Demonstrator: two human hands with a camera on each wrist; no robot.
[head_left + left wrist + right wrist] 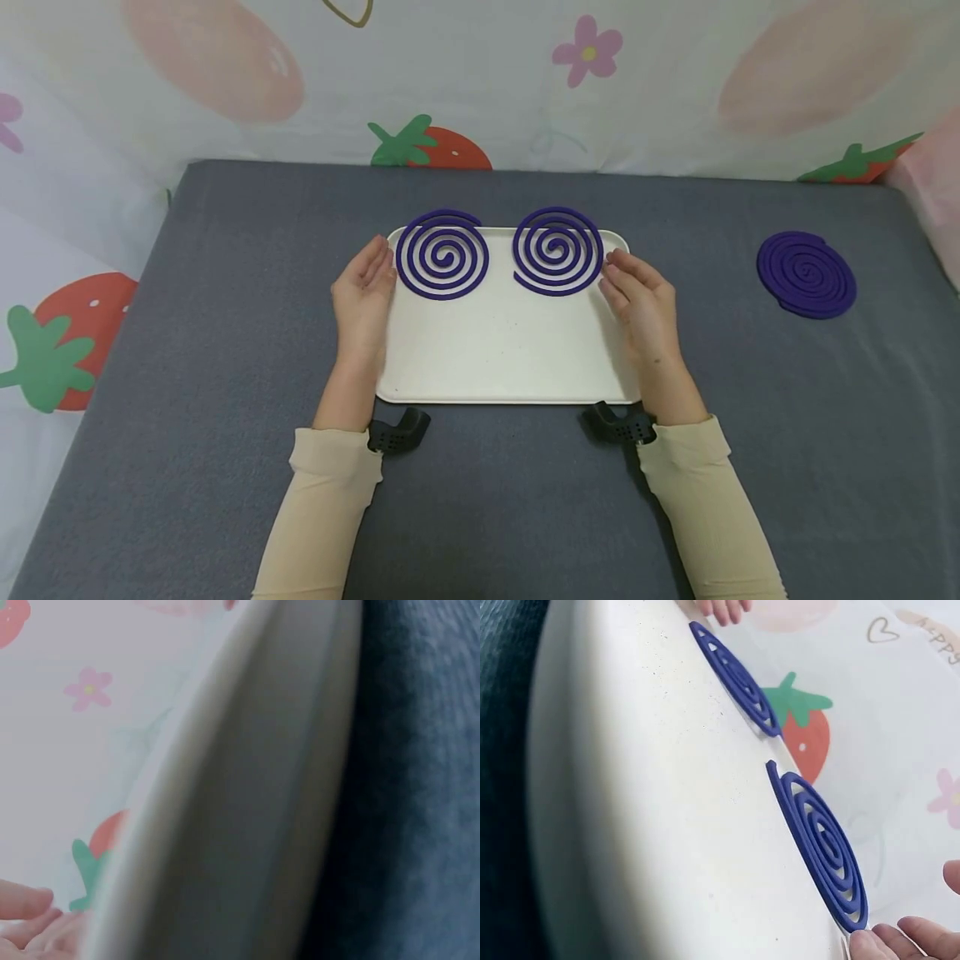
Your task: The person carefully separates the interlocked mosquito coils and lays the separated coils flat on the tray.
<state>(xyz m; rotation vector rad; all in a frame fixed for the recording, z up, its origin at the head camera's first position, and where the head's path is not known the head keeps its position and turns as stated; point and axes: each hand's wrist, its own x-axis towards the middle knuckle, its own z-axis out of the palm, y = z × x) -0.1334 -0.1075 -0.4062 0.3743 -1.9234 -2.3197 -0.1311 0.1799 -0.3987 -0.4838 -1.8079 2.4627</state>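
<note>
Two loosely wound purple spirals lie side by side over the far edge of a white rectangular tray (502,358): the left spiral (444,293) and the right spiral (555,292). At the tray's left edge, my left hand (362,308) has loosely bent fingers beside the left spiral. My right hand (647,317) is at the right edge, fingertips at the rim near the right spiral. In the right wrist view its fingers (922,939) are close to the spiral's (802,840) lower end; exact contact cannot be told. The left wrist view shows the tray's side (247,787) up close.
A tightly wound purple spiral (806,275) lies on the grey table cloth (750,367), to the right of the tray. Behind the table hangs a white sheet (517,75) printed with strawberries and flowers. Black wrist mounts (405,429) sit at both cuffs.
</note>
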